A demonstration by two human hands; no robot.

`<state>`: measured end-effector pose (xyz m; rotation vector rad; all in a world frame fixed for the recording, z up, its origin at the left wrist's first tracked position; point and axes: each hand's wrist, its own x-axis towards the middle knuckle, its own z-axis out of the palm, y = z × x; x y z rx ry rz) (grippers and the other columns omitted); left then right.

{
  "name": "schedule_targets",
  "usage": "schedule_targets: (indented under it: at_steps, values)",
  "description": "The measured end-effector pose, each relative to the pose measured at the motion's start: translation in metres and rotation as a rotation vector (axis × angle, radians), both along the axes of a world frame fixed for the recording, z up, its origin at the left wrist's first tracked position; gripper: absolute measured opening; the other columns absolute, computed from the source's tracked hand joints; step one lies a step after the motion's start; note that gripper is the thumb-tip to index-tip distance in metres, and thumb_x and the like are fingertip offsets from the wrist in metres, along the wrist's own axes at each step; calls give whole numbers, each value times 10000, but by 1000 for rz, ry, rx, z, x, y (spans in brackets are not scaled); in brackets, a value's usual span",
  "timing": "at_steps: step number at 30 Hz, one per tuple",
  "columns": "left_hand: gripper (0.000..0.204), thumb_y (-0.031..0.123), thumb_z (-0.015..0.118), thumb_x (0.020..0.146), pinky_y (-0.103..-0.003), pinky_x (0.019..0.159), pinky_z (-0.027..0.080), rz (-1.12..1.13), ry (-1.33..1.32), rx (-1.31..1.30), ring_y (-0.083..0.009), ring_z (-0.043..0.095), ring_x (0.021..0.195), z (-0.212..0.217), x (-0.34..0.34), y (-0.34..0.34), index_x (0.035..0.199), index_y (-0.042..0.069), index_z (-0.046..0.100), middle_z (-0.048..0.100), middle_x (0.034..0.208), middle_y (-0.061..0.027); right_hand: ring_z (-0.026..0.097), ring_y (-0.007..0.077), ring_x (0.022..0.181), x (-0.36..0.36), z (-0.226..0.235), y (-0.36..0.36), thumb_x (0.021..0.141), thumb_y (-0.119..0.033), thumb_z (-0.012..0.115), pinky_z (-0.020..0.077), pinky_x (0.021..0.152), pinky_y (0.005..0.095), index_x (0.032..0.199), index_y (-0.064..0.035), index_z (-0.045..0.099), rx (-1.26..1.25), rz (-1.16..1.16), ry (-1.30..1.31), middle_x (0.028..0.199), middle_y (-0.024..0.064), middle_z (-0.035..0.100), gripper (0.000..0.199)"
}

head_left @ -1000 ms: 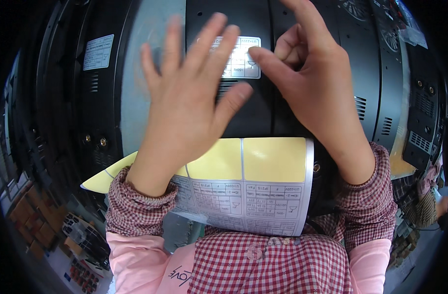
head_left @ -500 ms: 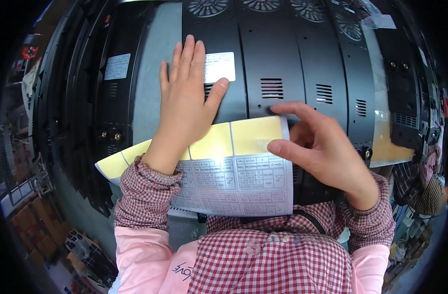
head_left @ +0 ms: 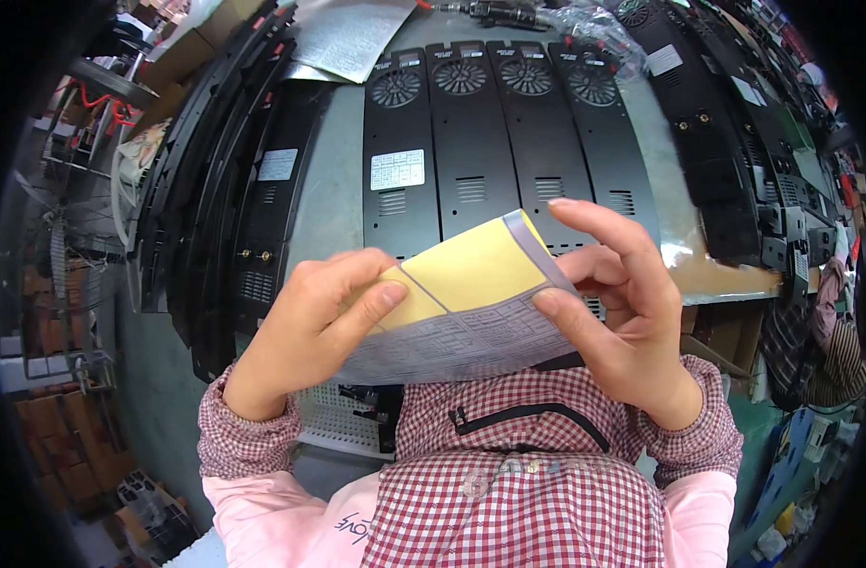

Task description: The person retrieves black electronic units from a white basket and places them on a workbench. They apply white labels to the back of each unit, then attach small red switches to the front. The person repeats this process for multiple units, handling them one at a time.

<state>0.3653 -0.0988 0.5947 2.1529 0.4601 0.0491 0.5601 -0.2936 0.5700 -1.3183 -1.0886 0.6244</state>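
Both hands grip a yellow-backed label sheet (head_left: 471, 303) held above the near edge of the black vented panels (head_left: 471, 161). The left hand (head_left: 305, 327) pinches its left side, thumb on top; the right hand (head_left: 613, 303) curls around the right corner, bending it. Bent too sharply, I'd judge, the label could crease or tear.

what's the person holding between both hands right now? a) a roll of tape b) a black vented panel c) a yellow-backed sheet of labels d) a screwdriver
c: the left hand and the right hand both grip a yellow-backed label sheet raised above the black vented panels, which lie on the workbench untouched.
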Motion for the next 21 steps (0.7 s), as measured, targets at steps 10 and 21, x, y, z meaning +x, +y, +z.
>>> schedule_targets:
  at_steps: [10, 21]
  values:
    - [376, 121, 552, 993, -293, 777, 488, 54, -415, 298, -218, 616, 850, 19, 22, -79, 1348, 8, 495, 627, 940, -114, 656, 215, 693, 10, 34, -85, 775, -105, 820, 499, 625, 305, 884, 18, 709, -112, -8, -311, 770, 110, 679, 198]
    - [1160, 518, 830, 687, -561, 1125, 279, -232, -401, 552, -408, 416, 1339, 28, 48, -136, 1526, -33, 250, 374, 1497, -240, 561, 219, 586, 15, 36, -135, 681, -152, 881, 407, 527, 331, 743, -27, 674, 168, -196, -533, 656, 75, 592, 249]
